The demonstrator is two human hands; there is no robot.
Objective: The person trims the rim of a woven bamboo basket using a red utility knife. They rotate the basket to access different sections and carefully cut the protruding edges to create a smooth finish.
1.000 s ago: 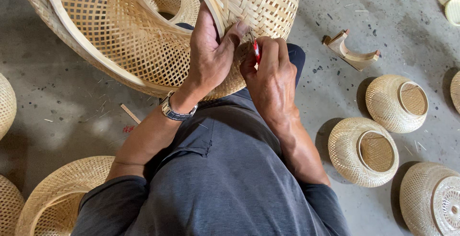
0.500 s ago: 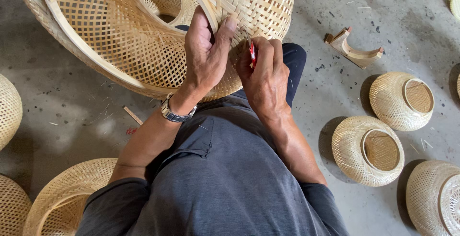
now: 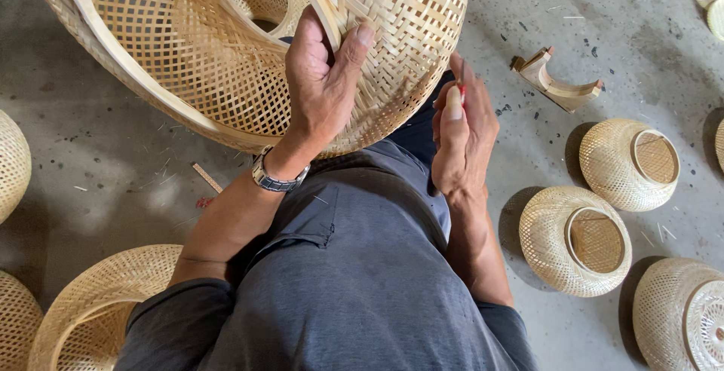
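Right hand pinched on a small red-tipped tool at the basket edge, left hand clamped on the big woven bamboo basket over the lap, weave looks done, rim being finished, small finished baskets on the concrete floor beyond

The large basket is woven from pale, matt bamboo strips, open lattice inside and tighter plaiting outside. A metal wristwatch with a dull sheen is worn. Grey, matt cloth is seen on the shirt. The floor is rough, speckled concrete, and the curved block is bare wood
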